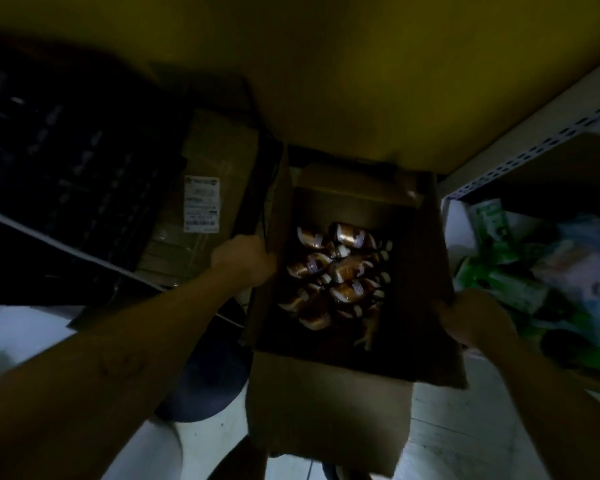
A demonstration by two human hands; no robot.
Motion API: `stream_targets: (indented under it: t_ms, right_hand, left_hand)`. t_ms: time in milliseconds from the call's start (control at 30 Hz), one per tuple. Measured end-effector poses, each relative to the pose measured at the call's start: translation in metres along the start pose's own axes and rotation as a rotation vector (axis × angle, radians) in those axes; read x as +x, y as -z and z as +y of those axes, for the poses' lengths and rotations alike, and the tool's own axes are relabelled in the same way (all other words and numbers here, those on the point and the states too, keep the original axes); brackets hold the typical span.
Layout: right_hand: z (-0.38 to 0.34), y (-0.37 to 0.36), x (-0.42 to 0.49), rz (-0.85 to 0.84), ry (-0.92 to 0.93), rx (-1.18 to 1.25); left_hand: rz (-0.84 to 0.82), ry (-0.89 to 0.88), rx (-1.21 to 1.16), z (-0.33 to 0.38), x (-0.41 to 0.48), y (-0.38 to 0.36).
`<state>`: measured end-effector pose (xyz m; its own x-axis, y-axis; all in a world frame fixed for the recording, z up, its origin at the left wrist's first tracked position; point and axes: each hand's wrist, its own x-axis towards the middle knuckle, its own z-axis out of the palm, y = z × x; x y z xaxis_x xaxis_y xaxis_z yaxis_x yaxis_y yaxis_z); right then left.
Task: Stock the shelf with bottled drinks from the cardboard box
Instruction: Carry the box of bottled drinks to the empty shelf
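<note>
The open cardboard box (329, 403) sits on the pale floor in dim light, with brown bottled drinks (340, 271) lying jumbled at its bottom. The left hand (245, 263) is closed around the box's left wall edge, and the right hand (471, 320) clasps its right wall. A metal shelf (520, 157) stands just right of the box, holding green packages (499, 271).

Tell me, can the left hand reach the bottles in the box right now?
Probably yes. The left hand grips the left edge of the open cardboard box, right beside the bottles. The flaps are folded back and nothing covers them, but it would have to let go first.
</note>
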<state>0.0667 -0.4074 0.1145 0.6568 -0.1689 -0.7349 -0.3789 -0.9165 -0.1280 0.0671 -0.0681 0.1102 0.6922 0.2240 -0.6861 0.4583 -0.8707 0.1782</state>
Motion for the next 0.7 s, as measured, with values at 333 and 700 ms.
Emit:
stream_targets:
  t_ms: [333,700]
  right_hand:
    - [-0.035,0.142,-0.204,-0.088,0.075,-0.034]
    - [-0.077,0.254,-0.438,0.199,0.165,-0.06]
  left_hand:
    - [0.024,0.025,0.15,0.038,-0.205,0.164]
    - [0.305,-0.035,0.089,0.042,-0.427,0.293]
